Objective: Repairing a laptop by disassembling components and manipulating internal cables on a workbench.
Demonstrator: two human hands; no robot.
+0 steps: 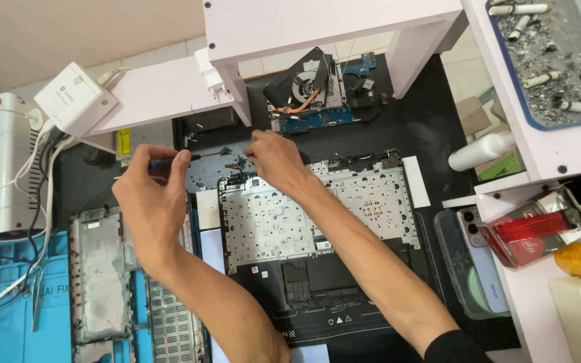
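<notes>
Black-handled screwdriver [169, 161] sits pinched in the left hand [150, 195]; right hand [274, 158] fingertips press the laptop chassis [317, 208].

A black table [438, 128] carries an opened laptop base [317, 228] with its bare keyboard plate up, a circuit board with a fan [317, 94] behind it, a blue repair mat [15, 302] at left, and a grey metal cover [99, 275] on that mat

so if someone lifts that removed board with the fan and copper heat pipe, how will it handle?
The board with fan looks rigid but probably fragile: bare circuitry, thin copper pipe. The black flap over its left side seems loose and may flop. It lies flat on the black mat, so it likely slides rather than rolls.
</notes>
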